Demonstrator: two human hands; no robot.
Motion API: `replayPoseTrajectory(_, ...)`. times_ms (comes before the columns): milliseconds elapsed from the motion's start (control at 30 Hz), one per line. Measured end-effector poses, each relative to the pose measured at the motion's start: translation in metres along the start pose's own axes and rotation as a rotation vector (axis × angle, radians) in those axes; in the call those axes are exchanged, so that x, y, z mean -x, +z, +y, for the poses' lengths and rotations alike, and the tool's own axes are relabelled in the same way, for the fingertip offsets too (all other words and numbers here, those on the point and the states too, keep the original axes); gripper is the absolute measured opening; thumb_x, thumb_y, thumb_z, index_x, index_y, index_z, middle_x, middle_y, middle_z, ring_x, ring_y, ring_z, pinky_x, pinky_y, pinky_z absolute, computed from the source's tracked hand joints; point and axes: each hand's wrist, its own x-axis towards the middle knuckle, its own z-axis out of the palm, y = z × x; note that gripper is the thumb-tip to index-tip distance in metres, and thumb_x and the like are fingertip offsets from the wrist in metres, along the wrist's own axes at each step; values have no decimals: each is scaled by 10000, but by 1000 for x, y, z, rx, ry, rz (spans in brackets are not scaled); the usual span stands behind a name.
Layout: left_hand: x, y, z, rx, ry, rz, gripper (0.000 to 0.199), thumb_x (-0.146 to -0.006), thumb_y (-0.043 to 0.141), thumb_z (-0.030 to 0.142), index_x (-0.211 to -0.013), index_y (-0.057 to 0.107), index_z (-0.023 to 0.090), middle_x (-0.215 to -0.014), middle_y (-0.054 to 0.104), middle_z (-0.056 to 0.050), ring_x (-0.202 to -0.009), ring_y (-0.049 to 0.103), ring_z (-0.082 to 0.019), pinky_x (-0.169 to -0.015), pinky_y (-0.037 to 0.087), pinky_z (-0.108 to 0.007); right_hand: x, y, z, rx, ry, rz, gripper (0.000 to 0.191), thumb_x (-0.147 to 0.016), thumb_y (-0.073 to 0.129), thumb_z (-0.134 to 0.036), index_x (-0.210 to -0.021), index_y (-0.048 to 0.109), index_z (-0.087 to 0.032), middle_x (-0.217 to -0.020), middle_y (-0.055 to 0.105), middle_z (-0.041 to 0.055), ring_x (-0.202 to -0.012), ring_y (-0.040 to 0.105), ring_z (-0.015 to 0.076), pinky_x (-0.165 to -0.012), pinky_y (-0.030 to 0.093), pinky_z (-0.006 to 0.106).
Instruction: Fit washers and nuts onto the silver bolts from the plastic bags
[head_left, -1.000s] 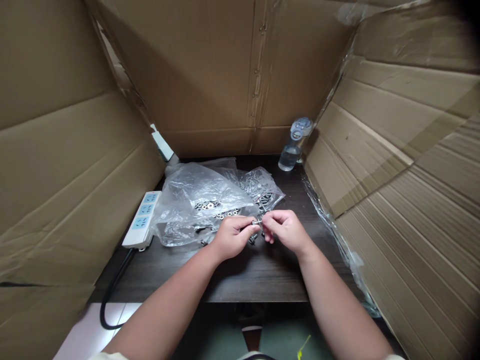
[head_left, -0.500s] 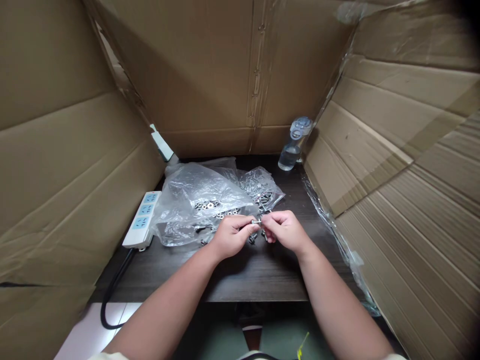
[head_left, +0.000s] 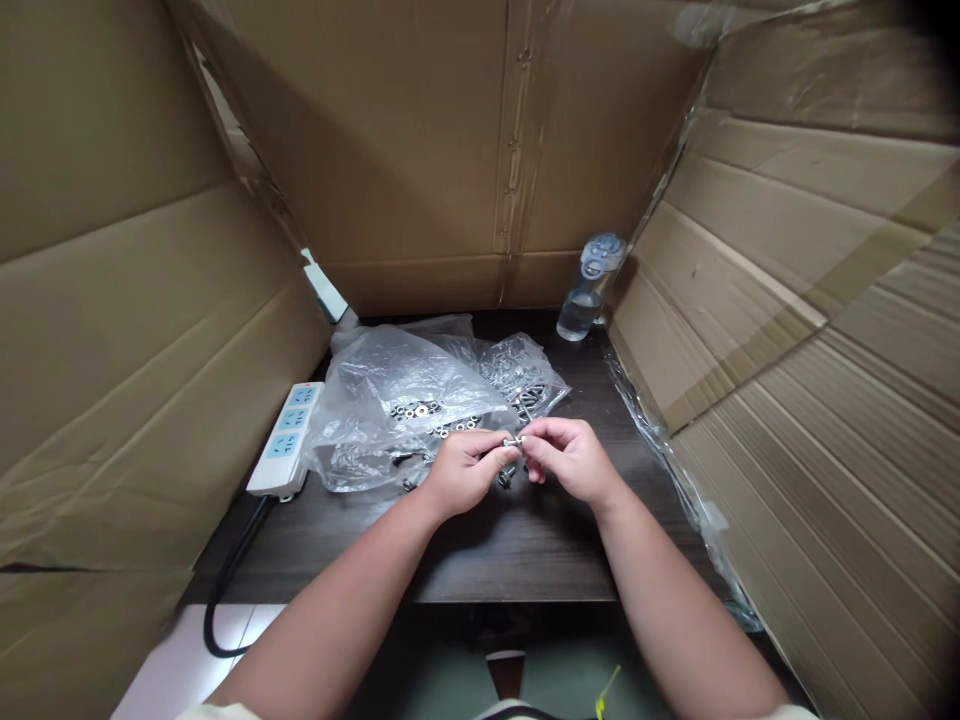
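Just above the table, a small silvery bolt [head_left: 513,442] lies roughly level between my two hands. Its left end is pinched between thumb and forefinger of my left hand [head_left: 469,470], which is closed. My right hand [head_left: 566,460] is closed too, thumb and forefinger pinching at the bolt's right end. Whether a nut sits under those fingertips is hidden. Below and between the hands, a bolt with a dark-looking head [head_left: 507,476] lies on the table. Loose nuts [head_left: 450,430] are scattered beyond my left hand, and a clear bag of bolts [head_left: 525,375] lies behind the hands.
A crumpled clear plastic bag [head_left: 397,370] spreads over the table's left half. Beside it lies a white power strip [head_left: 285,440] with a black cable. At the back right stands a water bottle [head_left: 589,290]. Cardboard walls [head_left: 405,150] enclose the table's back and sides.
My right fingers have shifted slightly around the bolt's end, the forefinger now more arched. My left hand has stayed in place with the bolt.
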Motion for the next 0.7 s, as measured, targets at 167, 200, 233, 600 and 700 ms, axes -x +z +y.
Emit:
replayPoseTrajectory(167,0,1,0,12,-42,0,310,-895,487,330,-783,714,151,-673,641,-23,-596,523,-108,-607,405,-226,-4,0,4,-24,34,58,370,-819,576,-506,-712,594,-152,-560,543,-11,-436,519,100,-394,408,207)
replayPoseTrajectory(200,0,1,0,19,-47,2,309,-895,487,331,-786,712,151,-677,641,-24,-601,524,-110,-608,406,-228,-4,-1,3,-51,32,46,324,-798,618,-481,-793,613,-157,-619,568,-6,-457,528,98,-405,420,208)
replayPoseTrajectory(233,1,1,-1,27,-47,10,312,-895,486,336,-783,710,150,-675,639,-24,-604,525,-112,-608,408,-229,-3,-2,1,-72,27,24,301,-771,663,-445,-878,623,-167,-679,590,-1,-481,539,98,-423,434,211)
replayPoseTrajectory(600,0,2,-2,0,-15,5,289,-891,499,312,-770,708,153,-624,611,-7,-568,501,-97,-580,391,-215,-3,2,2,-12,47,63,428,-828,560,-515,-605,566,-149,-477,508,-22,-399,489,92,-383,380,202)
replayPoseTrajectory(700,0,1,-2,15,-32,39,272,-882,517,301,-753,702,148,-631,618,-5,-569,510,-96,-576,394,-211,-4,0,2,-73,33,93,361,-812,589,-504,-735,613,-152,-564,549,-14,-433,522,97,-393,402,205)
